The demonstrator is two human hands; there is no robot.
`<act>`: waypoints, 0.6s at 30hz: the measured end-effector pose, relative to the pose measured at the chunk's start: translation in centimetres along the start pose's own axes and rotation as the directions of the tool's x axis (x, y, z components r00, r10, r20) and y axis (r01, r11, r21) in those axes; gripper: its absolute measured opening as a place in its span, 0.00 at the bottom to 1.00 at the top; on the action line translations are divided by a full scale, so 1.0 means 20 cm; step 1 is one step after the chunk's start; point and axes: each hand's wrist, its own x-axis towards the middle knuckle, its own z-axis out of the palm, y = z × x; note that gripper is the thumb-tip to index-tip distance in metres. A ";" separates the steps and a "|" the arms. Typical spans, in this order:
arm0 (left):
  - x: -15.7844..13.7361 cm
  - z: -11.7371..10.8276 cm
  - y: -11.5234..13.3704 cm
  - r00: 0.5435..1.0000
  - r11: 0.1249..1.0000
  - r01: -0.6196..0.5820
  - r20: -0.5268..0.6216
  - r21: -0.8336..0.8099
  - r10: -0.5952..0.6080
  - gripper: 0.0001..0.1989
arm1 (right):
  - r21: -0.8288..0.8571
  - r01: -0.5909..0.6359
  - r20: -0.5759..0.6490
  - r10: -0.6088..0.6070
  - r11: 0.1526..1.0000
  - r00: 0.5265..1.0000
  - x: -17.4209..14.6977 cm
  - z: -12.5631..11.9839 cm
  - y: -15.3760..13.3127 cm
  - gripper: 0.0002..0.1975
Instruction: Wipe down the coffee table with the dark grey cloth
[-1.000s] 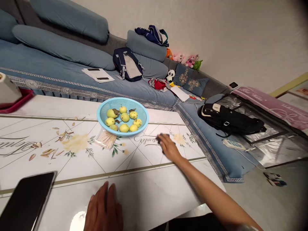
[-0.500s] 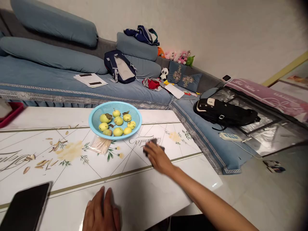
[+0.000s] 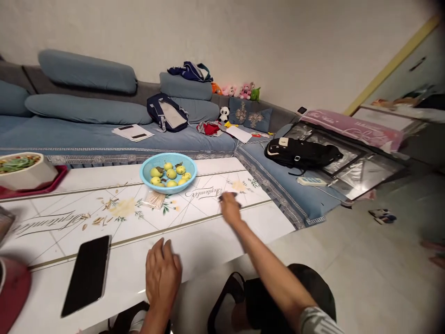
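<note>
My right hand (image 3: 231, 208) reaches out over the right part of the table, its fingers closed on a small dark thing (image 3: 238, 204). That thing lies against the tabletop, and its kind is blurred and partly hidden. My left hand (image 3: 162, 269) rests palm down at the table's near edge, fingers stretched out and holding nothing. To its left lies a black phone (image 3: 86, 273). A blue plastic basket (image 3: 144, 175) of yellow-green fruit (image 3: 171, 173) stands farther back. A clear packet of thin sticks (image 3: 155, 199) lies in front of the basket.
Scattered husks (image 3: 104, 218) lie left on the table (image 3: 194, 232). A planter (image 3: 38, 171) sits on a red tray (image 3: 62, 178) at the far left, with a red object (image 3: 15, 287) nearer. Behind is a blue sofa (image 3: 86, 134) with backpacks (image 3: 301, 155) and plush toys.
The view has shifted, showing more of the table's left side and the floor. My right hand has slid farther along the tabletop with the dark thing. My left hand still rests at the edge.
</note>
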 end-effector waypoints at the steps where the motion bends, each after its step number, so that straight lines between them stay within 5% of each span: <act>1: 0.00 0.00 -0.01 1.000 1.000 -0.010 -0.003 0.004 0.010 0.20 | 0.022 0.083 0.037 -0.083 0.996 0.996 -0.12 0.07 -0.12 0.25; 4: -0.01 -0.01 -0.05 0.999 0.999 -0.031 0.008 -0.035 0.031 0.20 | 0.131 0.363 0.129 -0.379 0.923 0.917 -0.53 0.23 -0.29 0.30; 7: -0.02 -0.01 -0.10 1.000 0.992 0.007 0.017 -0.126 -0.005 0.20 | 0.201 0.424 0.125 -0.452 0.883 0.883 -0.78 0.19 -0.10 0.31; 10: -0.03 -0.01 -0.12 0.998 0.985 0.057 0.038 -0.163 -0.052 0.20 | 0.082 0.155 0.047 -0.159 0.985 0.986 -0.76 -0.06 0.31 0.27; 13: -0.03 -0.02 -0.10 0.997 0.985 0.071 0.043 -0.156 -0.065 0.18 | -0.027 -0.170 -0.076 0.167 0.985 0.983 -0.55 -0.34 0.61 0.27; 15: -0.02 -0.02 -0.09 0.994 0.982 0.104 0.046 -0.158 -0.098 0.18 | -0.043 -0.251 -0.118 0.244 0.967 0.963 -0.41 -0.43 0.63 0.28; 18: 0.01 -0.04 -0.06 0.980 0.963 0.198 0.075 -0.185 -0.187 0.19 | -0.033 -0.198 -0.082 0.195 0.980 0.977 -0.32 -0.29 0.37 0.26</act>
